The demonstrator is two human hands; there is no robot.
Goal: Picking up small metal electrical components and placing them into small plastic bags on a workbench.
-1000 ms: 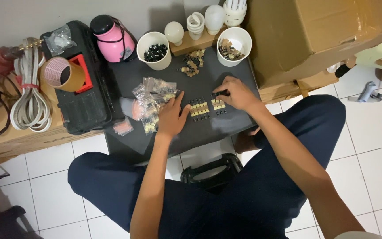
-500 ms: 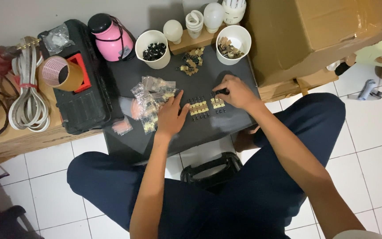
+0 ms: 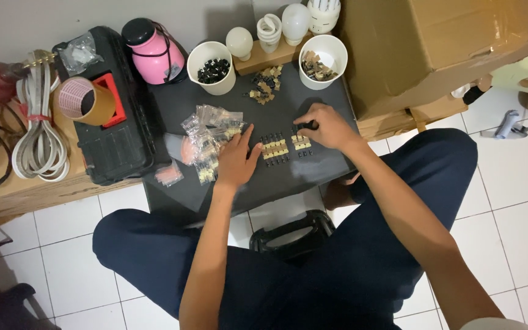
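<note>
Head view shows you seated on the white tiled floor (image 3: 508,244) with a big cardboard box (image 3: 435,43) at your right and a black tool case (image 3: 117,134) at your left, both flanking the low dark desk (image 3: 313,171) in front of your knees. On the far edge of that desk stand a pink jug (image 3: 154,55), a white cup of black parts (image 3: 212,67), a second white cup of tan parts (image 3: 322,61) and a wooden strip carrying light bulbs (image 3: 270,33). Nearer you lies a heap of small clear bags (image 3: 212,137). Your left hand (image 3: 236,162) rests flat beside that heap, its fingers spread and holding nothing. Your right hand (image 3: 328,127) sits just past the rows of small tan-and-black components (image 3: 285,148) laid out mid-desk between your hands; its fingers (image 3: 307,125) are pinched closed on one small black piece at the end of the row. These pieces look light, stiff and easily scattered, with thin legs that could bend, so you would best take each by its body, between thumb and forefinger.
</note>
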